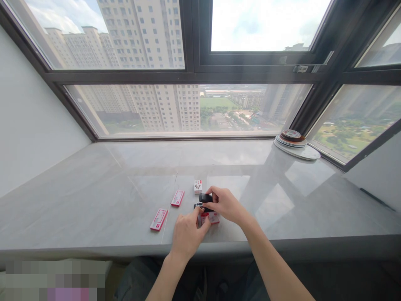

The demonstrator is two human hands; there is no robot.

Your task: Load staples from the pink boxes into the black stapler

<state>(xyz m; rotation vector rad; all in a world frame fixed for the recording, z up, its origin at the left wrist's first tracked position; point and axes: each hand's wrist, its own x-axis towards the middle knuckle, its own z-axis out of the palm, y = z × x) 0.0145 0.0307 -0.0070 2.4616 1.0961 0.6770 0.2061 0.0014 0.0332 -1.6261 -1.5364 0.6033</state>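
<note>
A black stapler [205, 197] is held over the sill, its upper arm and lower part spread apart at the left end. My right hand [226, 204] grips its right end between thumb and fingers. At the lower front end, my left hand [187, 235] is closed, with the index fingertip against the stapler and the thumb just below. Beneath the fingers, partly hidden, lies a red-and-white packet [214, 218]. A small white box with a red mark [198, 187] stands just behind the stapler. Left of my hands lie two flat red-and-white packets [159, 219], [177, 198].
The pale stone windowsill [94, 200] spans the view, with its front edge close to my forearms. A stack of plates or round lids [293, 142] sits in the far right corner by the dark window frame [191, 77]. A white wall [34, 117] bounds the left side.
</note>
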